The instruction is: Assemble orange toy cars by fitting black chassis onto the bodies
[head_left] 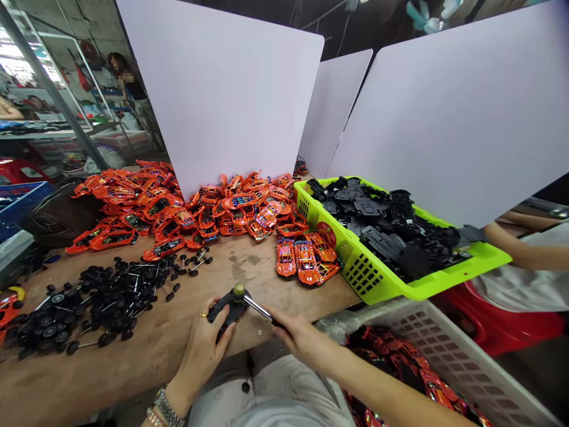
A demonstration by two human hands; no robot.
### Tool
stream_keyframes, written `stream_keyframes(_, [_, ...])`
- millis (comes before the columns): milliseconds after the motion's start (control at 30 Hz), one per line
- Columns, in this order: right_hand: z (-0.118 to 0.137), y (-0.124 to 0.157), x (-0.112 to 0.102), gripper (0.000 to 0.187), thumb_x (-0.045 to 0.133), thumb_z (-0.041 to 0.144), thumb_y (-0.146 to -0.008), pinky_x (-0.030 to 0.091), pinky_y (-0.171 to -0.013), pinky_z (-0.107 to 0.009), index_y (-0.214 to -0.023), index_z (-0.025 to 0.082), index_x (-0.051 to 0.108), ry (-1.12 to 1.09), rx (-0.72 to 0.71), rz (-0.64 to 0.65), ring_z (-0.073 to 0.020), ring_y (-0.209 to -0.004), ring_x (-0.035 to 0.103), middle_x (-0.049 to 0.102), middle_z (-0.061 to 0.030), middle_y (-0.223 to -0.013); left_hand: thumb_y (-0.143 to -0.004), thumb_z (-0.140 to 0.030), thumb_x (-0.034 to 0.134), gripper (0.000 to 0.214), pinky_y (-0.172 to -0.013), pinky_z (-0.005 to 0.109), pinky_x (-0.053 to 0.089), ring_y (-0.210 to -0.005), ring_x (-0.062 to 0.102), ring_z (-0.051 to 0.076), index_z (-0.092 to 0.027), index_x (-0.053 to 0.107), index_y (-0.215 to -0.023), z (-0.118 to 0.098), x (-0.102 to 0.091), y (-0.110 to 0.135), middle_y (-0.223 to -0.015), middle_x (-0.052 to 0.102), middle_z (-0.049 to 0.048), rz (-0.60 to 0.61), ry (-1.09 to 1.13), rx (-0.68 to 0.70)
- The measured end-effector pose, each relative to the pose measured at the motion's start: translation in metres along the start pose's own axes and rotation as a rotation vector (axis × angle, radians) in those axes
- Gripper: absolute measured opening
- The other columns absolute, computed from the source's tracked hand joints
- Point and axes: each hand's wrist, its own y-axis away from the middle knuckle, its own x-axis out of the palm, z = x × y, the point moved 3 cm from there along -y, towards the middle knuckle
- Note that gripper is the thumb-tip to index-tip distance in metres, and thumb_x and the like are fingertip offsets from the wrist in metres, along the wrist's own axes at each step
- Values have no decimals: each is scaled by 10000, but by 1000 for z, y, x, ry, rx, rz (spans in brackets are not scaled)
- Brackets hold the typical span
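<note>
My left hand [205,339] is closed around a black toy car chassis [219,306] at the table's front edge. A small hammer [258,306] with a yellowish head and a metal shaft is in my right hand [296,335], fingers wrapped round its dark handle. The hammer's head is over the chassis, appearing to touch it. Left of my hands lies a heap of black wheels on metal axles [120,296]. Several orange car bodies [306,261] rest beyond my right hand.
A large pile of orange car bodies [240,201] lies at the back. A lime-green basket [364,273] of black chassis stands right; below it, a white crate [448,338] holds red-orange cars. White panels [240,89] rise behind. Another person's arm [511,240] is at far right.
</note>
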Motion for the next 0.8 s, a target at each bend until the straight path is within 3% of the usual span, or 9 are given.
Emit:
stream_keyframes(100, [2,2,9,514,453,205,-958,545,-854,-352,-1470,246,440,3,36,70,-255,-1005,700,722,-105,-1159,-925,-305,545,317,-956,460,533,-1186,580,289,-220,604,-1225,0,1,-1,-1353,489,147,-8,11,17])
stream_keyframes(233, [6,2,10,548,428,231,-982,529,-917,-357,-1523,238,345,-56,44,-86,-248,-1103,670,669,-116,-1278,-924,-315,542,332,-911,445,553,-1126,610,288,-198,609,-1228,1,2,-1,-1308,514,159,-14,-9,19])
stream_keyframes(300, [4,2,12,550,440,202,-967,533,-913,-352,-1512,233,371,-58,48,-109,-247,-1092,678,679,-115,-1264,-924,-324,542,330,-900,444,555,-1112,614,287,-206,611,-1225,2,2,-1,-1299,523,155,-11,-23,29])
stream_keyframes(400, [1,5,13,512,478,217,-955,548,-894,-345,-1465,262,457,-38,76,-37,-246,-1047,698,727,-87,-1176,-923,-330,545,323,-902,444,553,-1122,608,290,-214,614,-1217,3,2,-2,-1292,529,150,-20,-42,44])
stream_keyframes(533, [-3,15,8,512,405,271,-992,508,-980,-369,-1502,220,397,-42,104,-163,-242,-1129,665,714,-107,-1199,-926,-329,538,311,-857,429,566,-1066,624,279,-199,628,-1193,2,1,-4,-1259,541,154,-32,-73,73])
stream_keyframes(667, [-14,25,15,527,440,269,-969,547,-914,-354,-1493,224,412,-6,148,-107,-247,-1061,700,718,-99,-1200,-929,-326,534,308,-836,426,573,-1045,625,276,-177,631,-1181,1,0,-5,-1228,547,162,-45,-92,108])
stream_keyframes(800, [-17,24,15,501,405,279,-992,506,-997,-378,-1491,240,416,-25,141,-233,-244,-1181,640,677,-88,-1279,-929,-317,535,313,-822,425,579,-1039,624,276,-165,624,-1187,0,0,-6,-1231,538,171,-48,-100,122])
